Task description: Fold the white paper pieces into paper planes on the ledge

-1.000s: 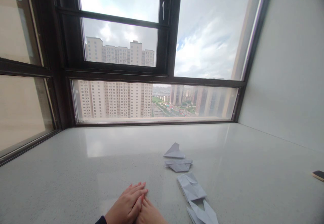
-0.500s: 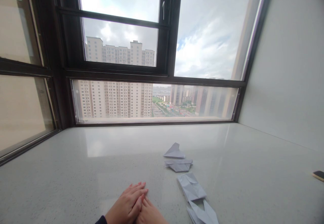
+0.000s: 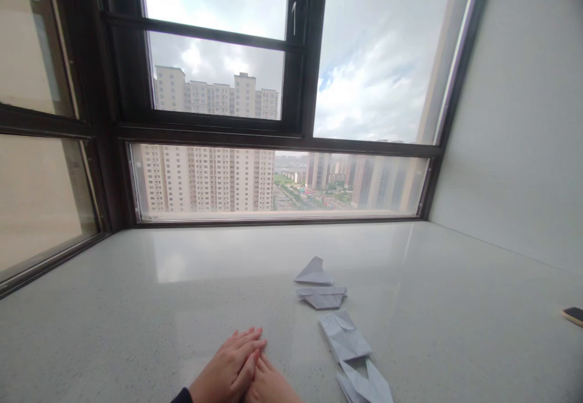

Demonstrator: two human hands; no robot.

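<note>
At the bottom of the view, my left hand (image 3: pixel 231 362) lies across my right hand (image 3: pixel 269 383). The left fingers are stretched out together, with no object in them. My right hand's fingers are hidden beneath the left one. To the right of my hands, several folded white papers lie in a row on the pale speckled sill. Farthest off is a pointed folded paper (image 3: pixel 315 271), then a boat-like folded paper (image 3: pixel 322 297). Closer in are a squarish folded paper (image 3: pixel 345 336) and a folded paper with pointed flaps (image 3: pixel 367 386), cut off by the lower edge.
The glossy sill (image 3: pixel 113 312) reaches back to dark window frames (image 3: pixel 282 143), with tall buildings outside. A white wall (image 3: pixel 514 148) bounds the right side. A small dark object with a light edge (image 3: pixel 574 314) lies at the far right.
</note>
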